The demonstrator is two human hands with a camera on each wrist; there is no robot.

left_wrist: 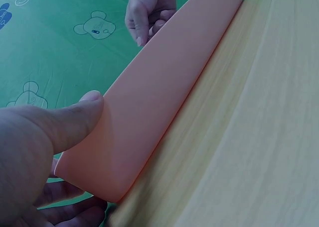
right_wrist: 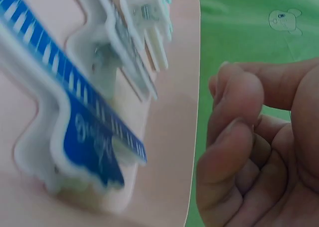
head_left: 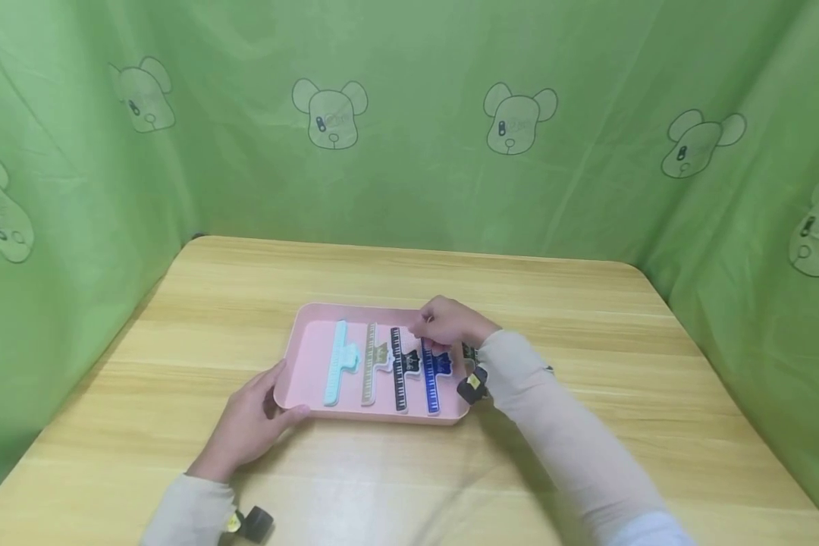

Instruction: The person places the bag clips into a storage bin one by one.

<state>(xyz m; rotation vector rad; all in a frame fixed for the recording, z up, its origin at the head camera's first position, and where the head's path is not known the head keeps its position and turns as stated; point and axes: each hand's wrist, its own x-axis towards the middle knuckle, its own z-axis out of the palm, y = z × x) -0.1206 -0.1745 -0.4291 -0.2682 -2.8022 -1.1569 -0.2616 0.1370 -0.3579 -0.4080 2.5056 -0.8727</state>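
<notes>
In the head view a pink tray stands on the table. My left hand grips its near left corner; the left wrist view shows the thumb on the rim and fingers round the corner. Several long clips with a piano-key print lie side by side in the tray: light blue, beige, black and blue. Over the far end of the blue clip is my right hand. Its fingers are curled with nothing visible between them in the right wrist view.
A dark, patterned piece shows partly behind the right wrist, by the tray's right side. The wooden table reaches back to a green curtain with bear-head prints, which also hangs on both sides.
</notes>
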